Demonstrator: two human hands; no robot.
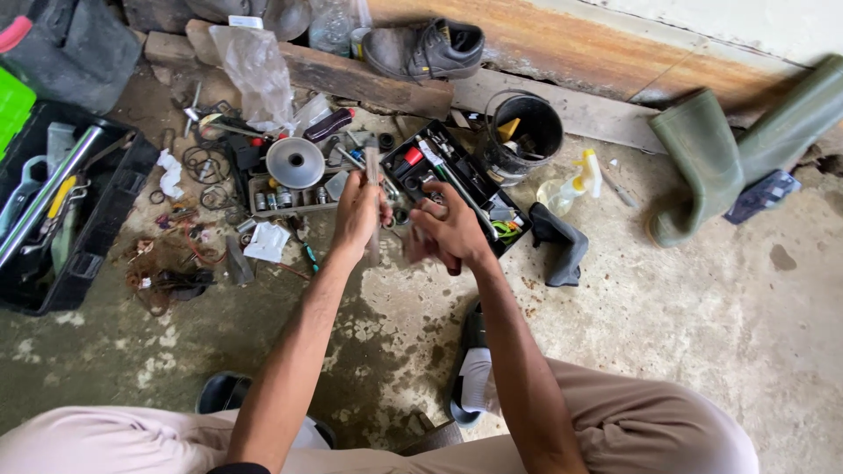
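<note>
My left hand (358, 211) is raised over the concrete floor and is closed around a slim metal tool (373, 162) that stands roughly upright, its tip poking out above my fingers. Just to its right, my right hand (448, 230) is curled, fingers bent near the lower end of the same tool; something small and red shows under the palm, too blurred to identify. Both hands hover in front of an open black tool tray (479, 189) with small parts and bits.
A black toolbox (97, 228) with wrenches sits at left. Scattered rings, wires and a metal disc (295, 161) lie ahead. A black bucket (527, 132), a spray bottle (571, 180), green rubber boots (702, 158), a shoe (426, 48) and a wooden plank (351, 79) line the wall.
</note>
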